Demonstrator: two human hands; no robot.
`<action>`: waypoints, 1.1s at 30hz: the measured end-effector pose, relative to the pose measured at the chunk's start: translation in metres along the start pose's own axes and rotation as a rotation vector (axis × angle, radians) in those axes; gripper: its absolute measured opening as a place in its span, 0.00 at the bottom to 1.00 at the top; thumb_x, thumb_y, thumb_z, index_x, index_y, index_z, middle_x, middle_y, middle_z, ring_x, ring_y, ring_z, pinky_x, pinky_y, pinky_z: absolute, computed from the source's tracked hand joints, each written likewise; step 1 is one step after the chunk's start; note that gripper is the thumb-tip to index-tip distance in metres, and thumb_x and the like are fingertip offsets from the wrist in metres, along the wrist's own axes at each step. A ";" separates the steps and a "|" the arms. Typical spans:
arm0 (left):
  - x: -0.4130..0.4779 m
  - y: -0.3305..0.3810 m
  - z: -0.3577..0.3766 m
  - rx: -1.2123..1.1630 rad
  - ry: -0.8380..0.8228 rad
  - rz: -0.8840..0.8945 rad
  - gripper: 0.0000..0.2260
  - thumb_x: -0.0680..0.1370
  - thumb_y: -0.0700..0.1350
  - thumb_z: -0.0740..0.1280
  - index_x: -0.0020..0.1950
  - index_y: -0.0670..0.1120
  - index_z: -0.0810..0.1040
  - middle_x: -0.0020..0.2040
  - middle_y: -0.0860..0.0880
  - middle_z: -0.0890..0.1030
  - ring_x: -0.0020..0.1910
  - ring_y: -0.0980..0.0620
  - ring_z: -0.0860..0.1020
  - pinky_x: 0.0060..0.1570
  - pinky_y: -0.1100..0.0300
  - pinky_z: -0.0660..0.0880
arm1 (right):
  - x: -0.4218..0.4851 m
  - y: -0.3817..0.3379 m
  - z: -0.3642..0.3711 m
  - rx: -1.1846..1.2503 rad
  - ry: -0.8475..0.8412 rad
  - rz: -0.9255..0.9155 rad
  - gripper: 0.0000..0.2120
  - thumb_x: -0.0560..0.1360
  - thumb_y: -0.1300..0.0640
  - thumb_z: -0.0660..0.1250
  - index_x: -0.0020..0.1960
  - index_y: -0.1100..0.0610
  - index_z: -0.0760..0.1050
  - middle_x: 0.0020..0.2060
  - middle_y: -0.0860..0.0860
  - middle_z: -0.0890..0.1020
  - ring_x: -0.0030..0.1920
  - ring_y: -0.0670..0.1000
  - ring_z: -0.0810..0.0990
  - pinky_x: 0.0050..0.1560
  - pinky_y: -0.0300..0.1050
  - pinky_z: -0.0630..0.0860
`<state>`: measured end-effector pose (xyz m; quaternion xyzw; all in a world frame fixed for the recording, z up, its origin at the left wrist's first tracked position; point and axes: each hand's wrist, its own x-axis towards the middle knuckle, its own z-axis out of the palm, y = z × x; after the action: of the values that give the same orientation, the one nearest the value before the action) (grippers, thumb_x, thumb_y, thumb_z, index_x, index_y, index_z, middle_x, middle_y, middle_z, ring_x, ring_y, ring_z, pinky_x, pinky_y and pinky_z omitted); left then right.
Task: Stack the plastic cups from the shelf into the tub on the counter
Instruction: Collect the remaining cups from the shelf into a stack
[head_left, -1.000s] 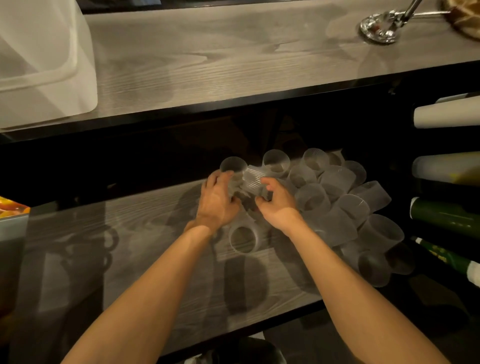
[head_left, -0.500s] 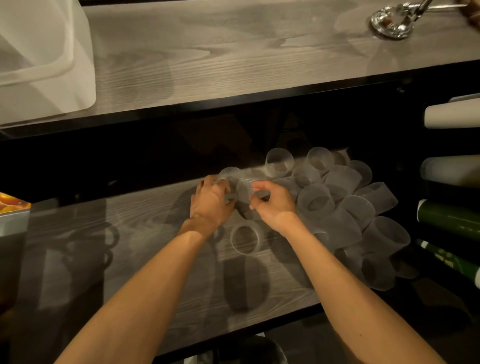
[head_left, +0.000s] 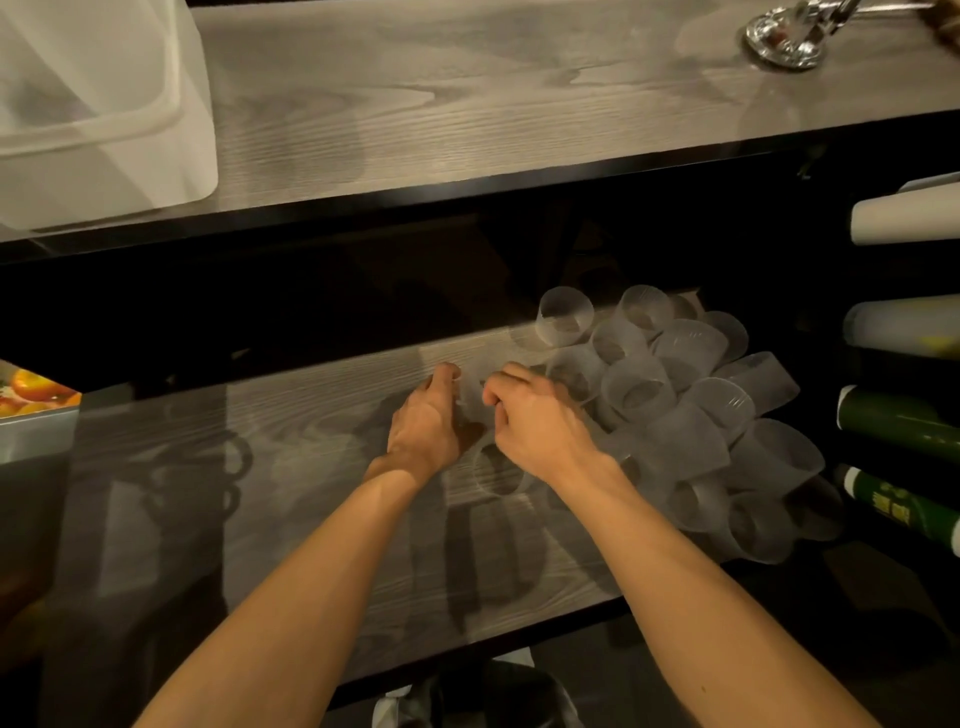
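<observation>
The left hand (head_left: 426, 426) and right hand (head_left: 535, 426) pinch one blurry cup (head_left: 470, 397). The tub (head_left: 176, 156) sits far left, up on the desk (head_left: 467, 104), nearer the left hand.

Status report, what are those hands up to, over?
Left hand, right hand: gripping one blurred cup between them. Tub on counter. Cup pile crowds right.

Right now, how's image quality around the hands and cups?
Head view: dim warm light; motion blur smears the left hand, right hand and the cup between them; piled cups read low-contrast against the shelf; gap under the counter is crushed black.
</observation>
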<state>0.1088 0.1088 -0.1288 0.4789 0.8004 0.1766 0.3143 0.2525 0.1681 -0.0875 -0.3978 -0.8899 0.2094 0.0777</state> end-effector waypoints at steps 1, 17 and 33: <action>0.000 -0.001 0.000 -0.013 -0.009 -0.007 0.35 0.73 0.49 0.79 0.75 0.50 0.64 0.65 0.47 0.78 0.63 0.44 0.78 0.62 0.44 0.77 | -0.002 0.001 0.002 -0.022 -0.038 -0.012 0.10 0.74 0.68 0.65 0.49 0.55 0.78 0.50 0.49 0.77 0.45 0.56 0.79 0.41 0.52 0.79; 0.006 0.021 -0.008 -0.328 0.000 -0.089 0.13 0.82 0.41 0.65 0.65 0.51 0.76 0.53 0.52 0.81 0.51 0.51 0.82 0.50 0.56 0.80 | 0.004 0.016 0.010 0.387 -0.082 0.564 0.20 0.81 0.58 0.67 0.72 0.53 0.72 0.62 0.51 0.81 0.59 0.54 0.81 0.59 0.48 0.78; 0.028 0.099 0.018 -0.482 -0.033 0.151 0.16 0.85 0.42 0.62 0.74 0.49 0.72 0.63 0.52 0.79 0.53 0.57 0.81 0.50 0.63 0.79 | -0.017 0.054 -0.046 0.250 0.364 0.563 0.13 0.76 0.66 0.69 0.60 0.59 0.77 0.45 0.51 0.80 0.50 0.56 0.82 0.49 0.49 0.81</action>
<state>0.1760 0.1802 -0.0940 0.4515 0.6919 0.3774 0.4184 0.3144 0.2016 -0.0689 -0.6456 -0.6844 0.2558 0.2221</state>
